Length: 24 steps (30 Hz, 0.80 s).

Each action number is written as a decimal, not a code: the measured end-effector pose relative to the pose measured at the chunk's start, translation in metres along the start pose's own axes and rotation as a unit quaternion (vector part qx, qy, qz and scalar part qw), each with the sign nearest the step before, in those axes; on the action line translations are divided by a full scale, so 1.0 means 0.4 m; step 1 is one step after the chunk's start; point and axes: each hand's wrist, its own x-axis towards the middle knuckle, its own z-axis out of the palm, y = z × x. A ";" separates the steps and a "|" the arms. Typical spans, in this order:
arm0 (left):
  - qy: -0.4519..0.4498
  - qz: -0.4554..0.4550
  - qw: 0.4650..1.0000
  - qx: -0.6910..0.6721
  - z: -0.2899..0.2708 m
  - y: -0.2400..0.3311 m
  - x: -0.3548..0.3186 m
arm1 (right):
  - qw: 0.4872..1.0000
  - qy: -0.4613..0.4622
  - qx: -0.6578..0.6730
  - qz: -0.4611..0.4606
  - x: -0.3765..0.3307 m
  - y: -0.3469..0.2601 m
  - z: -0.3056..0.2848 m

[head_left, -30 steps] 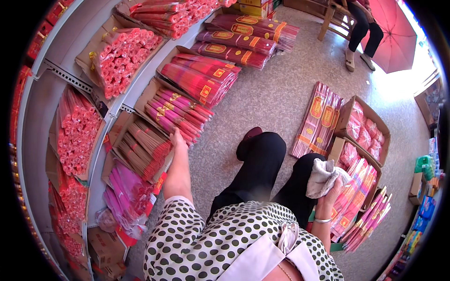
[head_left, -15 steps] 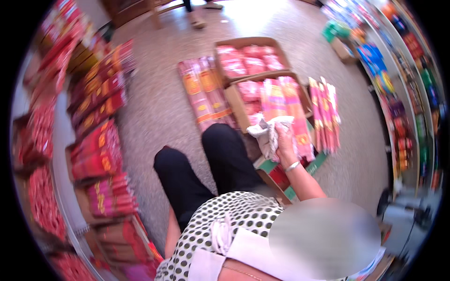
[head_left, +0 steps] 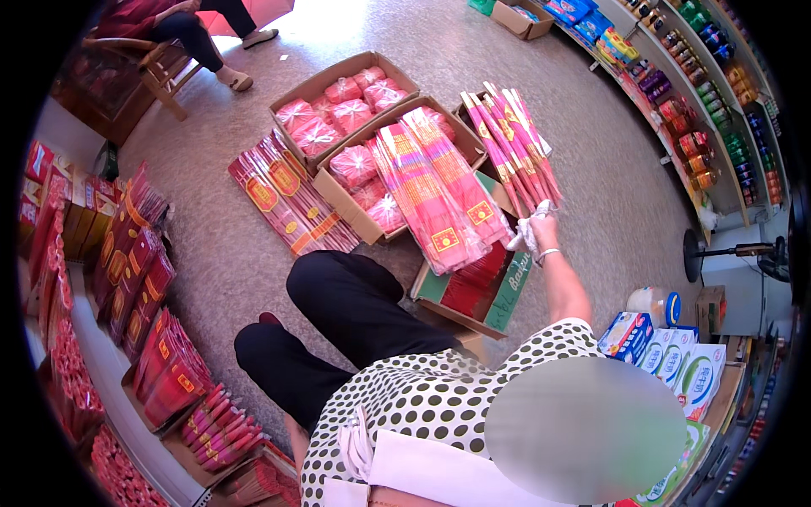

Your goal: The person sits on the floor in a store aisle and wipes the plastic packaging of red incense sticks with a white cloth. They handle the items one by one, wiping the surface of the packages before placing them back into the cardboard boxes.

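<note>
Since the earlier frame the view has swung further along the floor, so the open cartons now sit in the upper middle, and the right hand (head_left: 541,232), formerly over the flat pink packets, now reaches the lower ends of the long incense bundles (head_left: 511,139). The hand is closed around a crumpled white cloth (head_left: 525,226), which touches those lower ends; a thin band circles the wrist. The left hand is out of view.

The long incense bundles, pink with yellow bands, fan up and away from the cloth. Just left of them lie flat pink incense packets (head_left: 435,190), resting across a green-flapped carton (head_left: 498,291) of red sticks and a brown cardboard box (head_left: 342,198). That box holds round pink bags (head_left: 355,165); a second such box (head_left: 338,84) stands just beyond it. Further left of the bundles, dark red packets (head_left: 283,198) lie on the grey floor (head_left: 617,177). Below the bundles the person's dark trousers (head_left: 338,325) and dotted top (head_left: 439,389) show. Well left, shelves (head_left: 93,372) carry red packets; right of the bundles, white-and-blue boxes (head_left: 667,355) stand near a shelf of bottles (head_left: 684,93).
</note>
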 end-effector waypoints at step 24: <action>0.010 0.002 0.995 0.100 -0.140 0.151 -0.018 | 0.966 -0.044 -0.249 -0.059 0.100 -0.006 0.178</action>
